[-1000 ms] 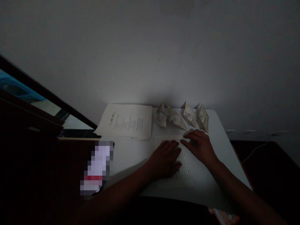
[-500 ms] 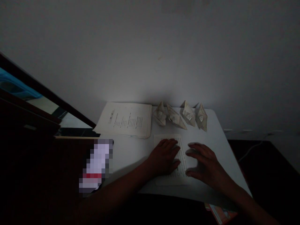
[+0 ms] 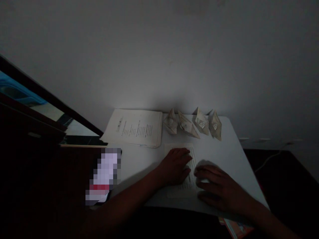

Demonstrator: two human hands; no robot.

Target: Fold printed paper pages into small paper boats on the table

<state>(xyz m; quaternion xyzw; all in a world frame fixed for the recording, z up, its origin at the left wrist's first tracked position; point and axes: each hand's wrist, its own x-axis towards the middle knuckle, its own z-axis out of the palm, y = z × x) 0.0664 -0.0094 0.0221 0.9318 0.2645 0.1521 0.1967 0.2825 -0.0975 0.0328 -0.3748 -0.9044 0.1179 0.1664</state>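
Clock directions are taken from the middle of the printed sheet. Nearest, at about half past four, a red-and-orange printed item [image 3: 238, 229] shows below the table's near edge; it is too dark to name. The right hand [image 3: 223, 191] is at four o'clock, palm down, empty, its fingers curved and moderately parted. Its fingertips are just beside the sheet's right edge; I cannot tell whether they touch it. The printed paper sheet [image 3: 180, 192] lies flat on the white tabletop [image 3: 139, 157], below the left hand [image 3: 175, 166], which rests over its middle with the fingers slightly spread, pinching nothing.

At nine o'clock, along the table's left edge, lies a smartphone [image 3: 103, 176], its screen pixelated. Farther off, at half past ten, is a stack of printed pages [image 3: 137, 127]. Four folded paper boats [image 3: 201, 123] stand in a row between half past eleven and one o'clock. Behind everything, at twelve, is the grey wall [image 3: 159, 53].
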